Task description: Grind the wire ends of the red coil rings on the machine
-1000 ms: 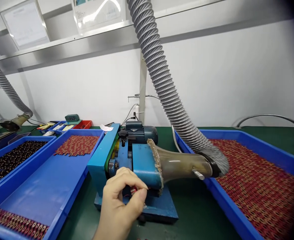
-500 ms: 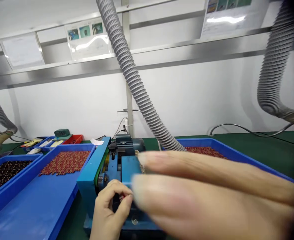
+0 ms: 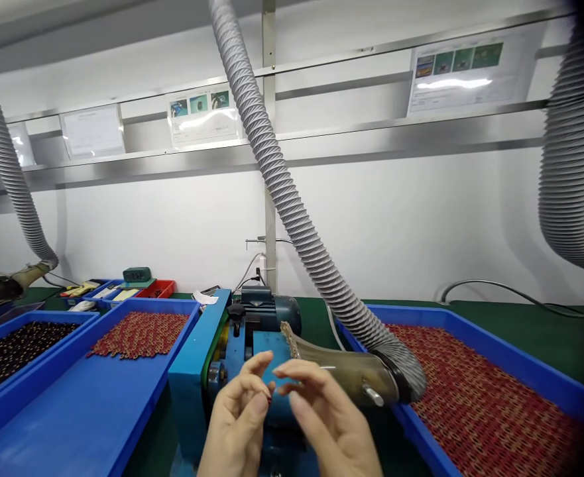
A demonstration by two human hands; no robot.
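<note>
My left hand [image 3: 239, 414] is closed, with thumb and fingertips pinched on a small red piece [image 3: 270, 395] that is mostly hidden. Just to its right, my right hand [image 3: 329, 414] has its thumb and curved fingers apart, the fingertips close to the piece. Both hands are in front of a blue belt sanding machine [image 3: 192, 377], whose green-edged belt runs along its left side. A dark motor [image 3: 272, 311] sits at the machine's back. Beside the machine, a brownish clear suction nozzle [image 3: 341, 371] points at it from the right.
A blue tray [image 3: 87, 391] at left bears red pieces [image 3: 142, 333]; another tray [image 3: 87, 318] holds black pieces. The right tray [image 3: 451, 318] is spread with red pieces [image 3: 490, 411]. A grey ribbed hose [image 3: 292, 205] slants down to the nozzle.
My right hand has drawn back from close before the camera to beside my left hand, uncovering the nozzle and right tray. The view has tilted up a little. My left hand stays pinched.
</note>
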